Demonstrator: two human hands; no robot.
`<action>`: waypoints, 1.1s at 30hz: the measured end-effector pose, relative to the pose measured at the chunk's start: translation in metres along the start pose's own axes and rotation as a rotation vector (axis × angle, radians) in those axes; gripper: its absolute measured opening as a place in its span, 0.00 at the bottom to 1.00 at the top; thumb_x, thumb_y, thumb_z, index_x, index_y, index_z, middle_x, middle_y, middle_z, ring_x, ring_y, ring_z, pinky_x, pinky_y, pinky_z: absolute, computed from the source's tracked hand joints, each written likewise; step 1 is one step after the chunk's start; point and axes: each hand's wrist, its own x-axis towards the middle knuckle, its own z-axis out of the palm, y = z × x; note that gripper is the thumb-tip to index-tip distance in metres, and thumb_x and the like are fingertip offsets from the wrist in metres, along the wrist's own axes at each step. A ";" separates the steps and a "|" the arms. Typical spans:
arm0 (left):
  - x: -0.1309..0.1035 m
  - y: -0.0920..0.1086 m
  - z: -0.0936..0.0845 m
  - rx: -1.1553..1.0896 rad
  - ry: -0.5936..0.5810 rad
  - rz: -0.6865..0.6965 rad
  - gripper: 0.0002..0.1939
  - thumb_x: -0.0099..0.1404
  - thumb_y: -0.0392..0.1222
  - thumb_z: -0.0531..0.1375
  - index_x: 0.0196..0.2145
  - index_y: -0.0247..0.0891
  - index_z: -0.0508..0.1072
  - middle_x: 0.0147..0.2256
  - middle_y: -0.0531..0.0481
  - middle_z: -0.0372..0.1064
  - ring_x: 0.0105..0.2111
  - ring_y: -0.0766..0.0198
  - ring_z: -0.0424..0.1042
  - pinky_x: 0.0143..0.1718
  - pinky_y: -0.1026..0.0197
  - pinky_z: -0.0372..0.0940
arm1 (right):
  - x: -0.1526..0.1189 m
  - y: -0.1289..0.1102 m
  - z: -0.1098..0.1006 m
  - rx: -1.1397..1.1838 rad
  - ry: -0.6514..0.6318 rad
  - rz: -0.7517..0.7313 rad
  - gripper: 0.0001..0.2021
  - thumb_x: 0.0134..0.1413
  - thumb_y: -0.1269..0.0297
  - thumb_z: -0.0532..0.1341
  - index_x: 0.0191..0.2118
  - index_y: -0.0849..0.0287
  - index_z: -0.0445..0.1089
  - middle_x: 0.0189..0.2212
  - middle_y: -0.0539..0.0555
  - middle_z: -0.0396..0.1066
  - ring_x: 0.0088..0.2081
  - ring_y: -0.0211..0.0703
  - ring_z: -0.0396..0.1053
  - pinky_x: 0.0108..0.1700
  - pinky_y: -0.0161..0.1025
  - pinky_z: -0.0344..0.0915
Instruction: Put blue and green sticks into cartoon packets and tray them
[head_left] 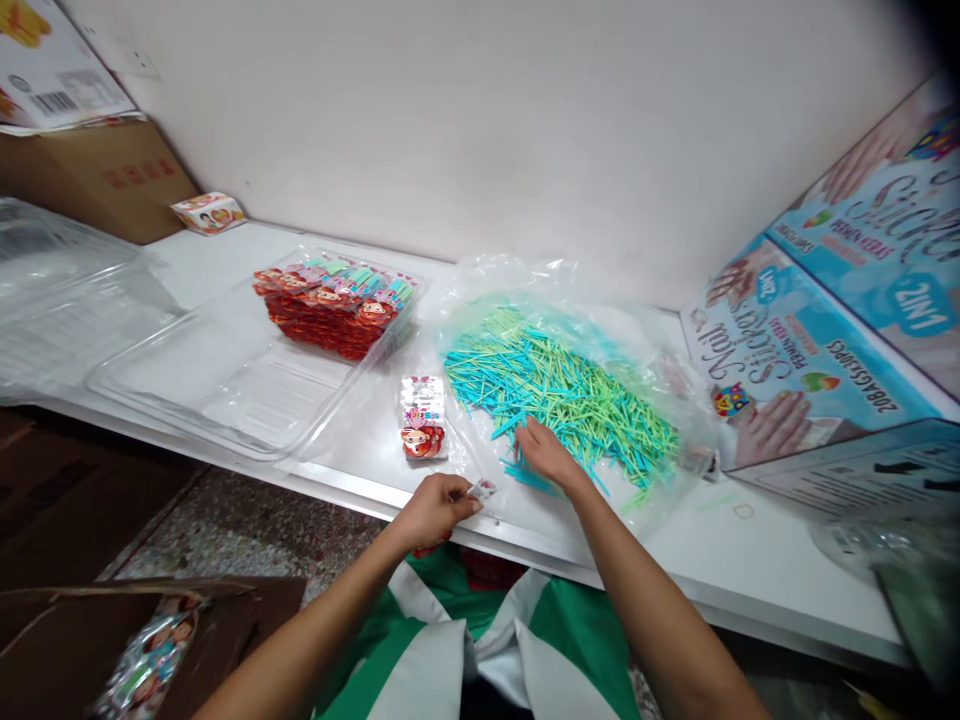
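My left hand [439,512] is closed on a small printed packet [482,489] at the table's front edge; the packet's end sticks out past the fingertips. At the near edge of a pile of blue and green sticks [555,385], my right hand [546,452] has its fingers bent down onto some blue sticks; whether it pinches any is hidden. The pile lies on clear plastic [517,275]. Between the pile and the clear tray lies a short stack of printed packets [422,418]. More red packets with sticks [334,305] stand in rows in the clear tray [202,360].
Blue printed boxes [810,350] stand at the right against the wall. More clear trays [60,300], a brown carton [97,175] and a small box [208,213] are at the left. Below the table, an open carton [247,620] holds shiny packets.
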 end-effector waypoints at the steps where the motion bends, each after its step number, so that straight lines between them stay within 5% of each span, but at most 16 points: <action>1: 0.000 0.000 -0.001 -0.029 -0.007 0.003 0.12 0.53 0.45 0.60 0.21 0.32 0.68 0.19 0.55 0.57 0.22 0.70 0.56 0.24 0.67 0.49 | -0.007 0.006 -0.001 0.074 0.029 0.002 0.16 0.57 0.63 0.42 0.30 0.61 0.63 0.26 0.56 0.72 0.30 0.42 0.70 0.35 0.38 0.63; 7: 0.003 0.008 -0.001 -0.197 -0.007 -0.029 0.15 0.53 0.47 0.61 0.20 0.33 0.65 0.17 0.56 0.56 0.19 0.72 0.52 0.21 0.68 0.46 | -0.045 0.036 -0.006 0.405 0.329 0.034 0.16 0.60 0.54 0.39 0.33 0.57 0.56 0.26 0.50 0.67 0.27 0.39 0.67 0.34 0.40 0.65; 13: 0.009 0.019 0.010 -0.228 0.017 0.000 0.13 0.52 0.46 0.63 0.23 0.31 0.70 0.20 0.53 0.64 0.22 0.70 0.60 0.25 0.66 0.54 | -0.071 0.066 -0.005 0.389 0.591 0.032 0.11 0.59 0.54 0.46 0.35 0.56 0.56 0.28 0.51 0.65 0.32 0.40 0.66 0.40 0.41 0.62; 21: 0.012 0.038 0.022 -0.376 -0.034 -0.088 0.15 0.48 0.45 0.66 0.31 0.30 0.75 0.32 0.44 0.74 0.32 0.63 0.69 0.36 0.62 0.60 | -0.080 0.075 0.004 0.331 0.470 0.078 0.13 0.60 0.54 0.44 0.41 0.57 0.55 0.31 0.54 0.66 0.36 0.43 0.67 0.41 0.41 0.62; 29: 0.018 0.041 0.026 -0.409 -0.056 -0.068 0.14 0.47 0.43 0.66 0.29 0.31 0.71 0.32 0.45 0.73 0.29 0.66 0.70 0.31 0.64 0.61 | -0.088 0.039 -0.023 0.184 0.243 -0.003 0.13 0.61 0.55 0.42 0.42 0.57 0.55 0.22 0.48 0.61 0.25 0.42 0.62 0.31 0.38 0.59; 33: 0.020 0.043 0.028 -0.482 -0.044 -0.077 0.17 0.47 0.44 0.67 0.25 0.33 0.63 0.30 0.46 0.73 0.29 0.64 0.71 0.32 0.63 0.62 | -0.091 0.015 -0.042 0.145 0.100 -0.128 0.11 0.61 0.56 0.42 0.40 0.56 0.55 0.25 0.49 0.62 0.27 0.41 0.63 0.32 0.37 0.58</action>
